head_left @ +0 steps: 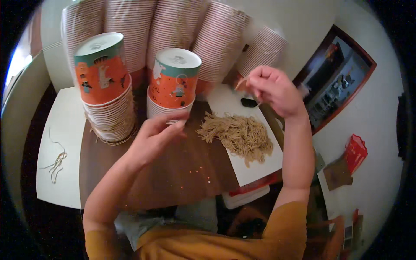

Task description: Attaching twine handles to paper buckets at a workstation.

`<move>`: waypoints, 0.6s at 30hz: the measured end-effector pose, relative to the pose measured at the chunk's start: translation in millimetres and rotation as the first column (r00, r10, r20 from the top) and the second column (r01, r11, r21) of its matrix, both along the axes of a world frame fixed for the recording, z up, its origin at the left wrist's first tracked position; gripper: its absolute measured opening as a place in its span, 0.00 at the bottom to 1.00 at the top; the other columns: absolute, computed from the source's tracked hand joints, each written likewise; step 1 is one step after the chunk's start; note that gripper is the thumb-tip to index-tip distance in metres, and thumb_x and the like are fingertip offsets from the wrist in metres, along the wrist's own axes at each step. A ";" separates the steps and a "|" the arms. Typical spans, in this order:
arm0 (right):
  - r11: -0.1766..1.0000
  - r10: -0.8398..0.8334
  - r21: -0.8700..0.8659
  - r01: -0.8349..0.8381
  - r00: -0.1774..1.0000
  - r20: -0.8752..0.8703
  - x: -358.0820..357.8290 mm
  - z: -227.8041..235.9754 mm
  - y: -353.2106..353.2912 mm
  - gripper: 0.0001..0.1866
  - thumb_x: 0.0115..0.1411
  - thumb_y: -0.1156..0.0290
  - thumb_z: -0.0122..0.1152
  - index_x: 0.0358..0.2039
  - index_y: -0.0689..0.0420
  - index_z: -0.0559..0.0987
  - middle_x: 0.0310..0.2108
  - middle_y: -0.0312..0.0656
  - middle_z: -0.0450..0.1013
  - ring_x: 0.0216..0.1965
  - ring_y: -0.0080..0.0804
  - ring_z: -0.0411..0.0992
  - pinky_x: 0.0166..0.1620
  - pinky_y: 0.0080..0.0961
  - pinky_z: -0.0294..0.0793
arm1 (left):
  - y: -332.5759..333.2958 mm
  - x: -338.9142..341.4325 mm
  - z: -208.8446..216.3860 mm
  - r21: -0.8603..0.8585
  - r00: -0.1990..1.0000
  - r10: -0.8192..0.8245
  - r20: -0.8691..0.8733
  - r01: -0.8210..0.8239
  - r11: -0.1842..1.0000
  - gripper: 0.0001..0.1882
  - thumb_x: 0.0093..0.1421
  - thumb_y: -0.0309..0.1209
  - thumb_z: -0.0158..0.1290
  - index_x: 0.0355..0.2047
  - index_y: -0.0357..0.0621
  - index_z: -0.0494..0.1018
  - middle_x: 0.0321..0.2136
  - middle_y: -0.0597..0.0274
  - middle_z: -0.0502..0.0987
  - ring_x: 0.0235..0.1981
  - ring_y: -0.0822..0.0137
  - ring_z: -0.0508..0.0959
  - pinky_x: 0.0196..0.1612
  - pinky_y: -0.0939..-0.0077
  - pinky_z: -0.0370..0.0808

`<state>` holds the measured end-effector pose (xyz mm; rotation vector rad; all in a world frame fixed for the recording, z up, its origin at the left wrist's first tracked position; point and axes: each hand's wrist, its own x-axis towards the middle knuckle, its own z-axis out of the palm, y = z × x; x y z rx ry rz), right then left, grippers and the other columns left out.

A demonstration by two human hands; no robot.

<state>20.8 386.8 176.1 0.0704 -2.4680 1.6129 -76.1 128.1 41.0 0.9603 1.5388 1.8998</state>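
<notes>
Two stacks of upside-down paper cups with orange and green printed sides stand on the brown table, a left stack (104, 82) and a middle stack (175, 84). Tan string hangs around the lower rims of the left one. My left hand (151, 136) is in front of the middle stack's lower rims, thumb and fingers apart; whether it touches them I cannot tell. Raised to the right, my right hand (275, 89) has its fingers pinched together, slightly blurred, and what they hold is unclear. Below it lies a tangled pile of tan strings (242, 136) on a white board (242, 171).
Tall plastic-wrapped cup stacks (173, 26) line the back. Loose strings (56, 162) lie on the white surface at left. A small black object (248, 102) sits behind the string pile. Tiny bright bits dot the brown tabletop (151, 182). A red bag (356, 149) is far right.
</notes>
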 end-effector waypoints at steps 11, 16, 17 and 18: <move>0.982 0.185 -0.082 -0.172 0.965 0.188 23.9 -47.0 -23.5 0.05 0.59 0.71 0.56 0.30 0.59 0.75 0.25 0.29 0.71 0.24 0.12 0.64 0.27 0.10 0.63 | 17.9 44.6 -15.6 0.215 0.655 -0.488 0.576 0.455 0.864 0.22 0.66 0.44 0.42 0.49 0.37 0.69 0.34 0.59 0.79 0.30 0.73 0.77 0.35 0.80 0.72; 0.979 0.185 -0.128 -0.156 0.950 0.250 22.1 -64.8 -7.9 0.07 0.58 0.69 0.57 0.31 0.60 0.75 0.22 0.28 0.69 0.25 0.14 0.66 0.30 0.14 0.66 | 17.7 48.3 -6.9 -0.053 0.856 -0.310 0.414 0.363 0.930 0.10 0.63 0.31 0.49 0.38 0.39 0.76 0.26 0.66 0.78 0.24 0.80 0.74 0.28 0.88 0.72; 0.993 0.057 0.085 -0.081 0.967 0.247 22.8 -69.7 -6.8 0.10 0.56 0.67 0.59 0.33 0.60 0.75 0.26 0.32 0.71 0.28 0.17 0.68 0.33 0.18 0.69 | 17.1 47.4 -5.4 -0.113 0.899 -0.283 0.335 0.336 0.935 0.10 0.63 0.31 0.49 0.38 0.38 0.76 0.26 0.65 0.78 0.24 0.80 0.74 0.28 0.86 0.73; 0.956 -0.066 0.293 0.000 0.974 0.215 23.5 -75.4 -6.2 0.13 0.55 0.64 0.62 0.35 0.61 0.75 0.29 0.36 0.73 0.31 0.21 0.70 0.37 0.21 0.71 | 16.2 46.5 -3.3 -0.170 0.934 -0.255 0.252 0.302 0.938 0.11 0.63 0.32 0.50 0.39 0.37 0.76 0.25 0.65 0.78 0.24 0.79 0.75 0.28 0.85 0.74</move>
